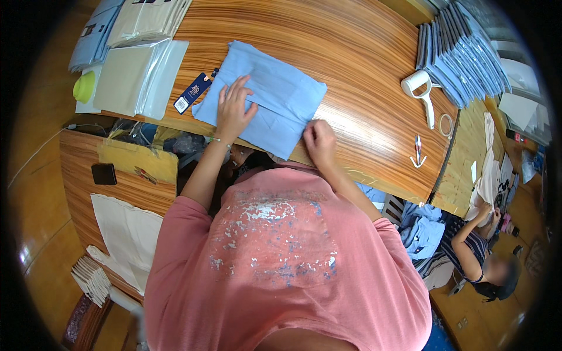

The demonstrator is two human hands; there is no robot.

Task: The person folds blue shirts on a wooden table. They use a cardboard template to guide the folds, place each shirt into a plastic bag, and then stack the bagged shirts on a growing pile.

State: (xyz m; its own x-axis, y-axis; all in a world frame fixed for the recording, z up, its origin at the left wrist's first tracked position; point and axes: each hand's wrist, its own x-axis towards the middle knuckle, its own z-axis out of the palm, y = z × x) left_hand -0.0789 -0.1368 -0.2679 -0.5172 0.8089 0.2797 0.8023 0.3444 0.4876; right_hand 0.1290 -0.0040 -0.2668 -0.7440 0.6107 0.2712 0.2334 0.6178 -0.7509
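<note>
A light blue folded garment (275,88) lies at a slant on the wood-grain table in front of me, a crease running across its middle. My left hand (235,111) rests on its left part, open, with the fingers spread over the cloth. At the garment's lower right edge, my right hand (319,141) is closed, fingers curled against the cloth edge; the fingertips are mostly hidden. A dark blue hang tag (192,93) lies just left of the garment, beside my left hand.
Left on the table are clear plastic bags (149,79) and packed beige garments (146,22). To the right lie a white-handled tool (422,93), small thread snips (418,151) and a tape roll (446,125). Bagged blue garments (462,55) are stacked behind. A co-worker (474,251) handles pale cloth at right.
</note>
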